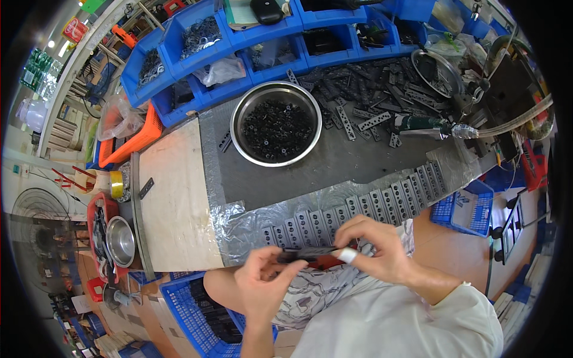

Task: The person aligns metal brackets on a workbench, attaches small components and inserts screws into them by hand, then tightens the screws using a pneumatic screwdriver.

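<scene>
My left hand [262, 280] and my right hand [377, 249] grip a dark flat strip [317, 252] between them, just past the near table edge and above my lap. The left fingers pinch one end; a white wrap covers one right-hand finger, and that hand closes on the other end. Blur hides the strip's details and whether more than one piece is held. Beyond the hands, several grey strips with holes [353, 207] lie side by side in a slanting row along the near edge. A steel bowl [234, 132] full of small black parts stands farther back.
Loose black strips [376, 121] heap at the back right, beside a green-bodied power tool [422, 124] with a hose. Blue bins [173, 56] line the back. One strip [146, 188] lies on the pale board at left. Blue baskets [173, 298] stand below the table.
</scene>
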The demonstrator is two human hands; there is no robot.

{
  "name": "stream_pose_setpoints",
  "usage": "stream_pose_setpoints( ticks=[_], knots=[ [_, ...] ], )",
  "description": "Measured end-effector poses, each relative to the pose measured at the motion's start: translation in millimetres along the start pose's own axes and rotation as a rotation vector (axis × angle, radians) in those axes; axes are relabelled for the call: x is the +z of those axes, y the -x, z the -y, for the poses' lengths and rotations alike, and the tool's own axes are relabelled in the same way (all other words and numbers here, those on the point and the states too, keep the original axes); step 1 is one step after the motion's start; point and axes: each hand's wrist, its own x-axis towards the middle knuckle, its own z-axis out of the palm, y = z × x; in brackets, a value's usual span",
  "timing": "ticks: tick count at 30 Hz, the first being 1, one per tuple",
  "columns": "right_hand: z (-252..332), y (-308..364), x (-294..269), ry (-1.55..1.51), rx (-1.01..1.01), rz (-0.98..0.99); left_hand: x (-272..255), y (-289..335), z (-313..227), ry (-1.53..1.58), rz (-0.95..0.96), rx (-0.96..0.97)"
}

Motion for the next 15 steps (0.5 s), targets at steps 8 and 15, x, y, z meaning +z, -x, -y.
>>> stream_pose_setpoints(
  ticks=[8, 15],
  knots=[
    [2.9, 9.1, 19.1, 0.032, 0.055, 0.056, 27.5, 28.3, 36.1, 0.436, -0.027, 0.193],
    [-2.9, 3.7, -4.3, 0.060, 0.156, 0.261, -3.2, 19.8, 47.4, 0.088, 0.138, 0.300]
  ],
)
